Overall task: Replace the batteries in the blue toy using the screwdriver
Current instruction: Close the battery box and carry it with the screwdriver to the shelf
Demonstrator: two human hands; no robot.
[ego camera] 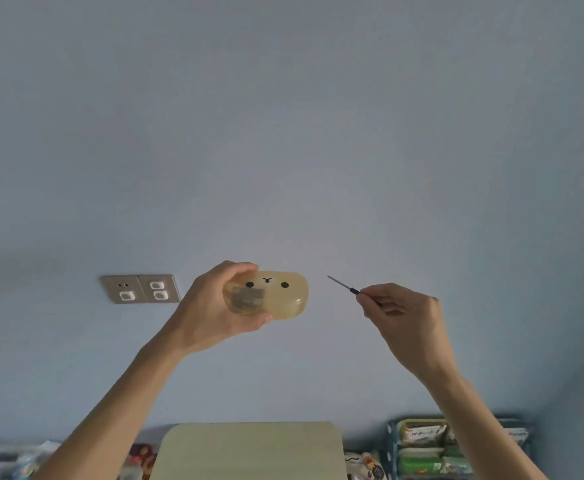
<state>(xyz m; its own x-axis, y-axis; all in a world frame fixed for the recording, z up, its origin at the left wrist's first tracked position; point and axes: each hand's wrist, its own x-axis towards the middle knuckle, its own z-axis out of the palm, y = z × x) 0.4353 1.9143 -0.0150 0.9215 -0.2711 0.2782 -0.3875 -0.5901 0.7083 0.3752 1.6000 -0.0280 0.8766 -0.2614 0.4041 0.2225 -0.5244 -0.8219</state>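
Seen from the wearer's own head camera: the left forearm [110, 410] and right forearm [484, 420] are bare and slender all the way to the lower edge of the frame. The left hand [211, 306] and right hand [404, 317] are likewise uncovered, with long slim fingers [235, 270] and a short pale nail on the left thumb [252, 323].

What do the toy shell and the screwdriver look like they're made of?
The toy is likely moulded plastic, translucent yellowish and fairly glossy: a dark block inside shows through the shell, and the face is marked in black. The screwdriver has a thin grey shaft, probably metal, with a dull sheen. Its dark collar may be plastic. The right hand hides the handle.
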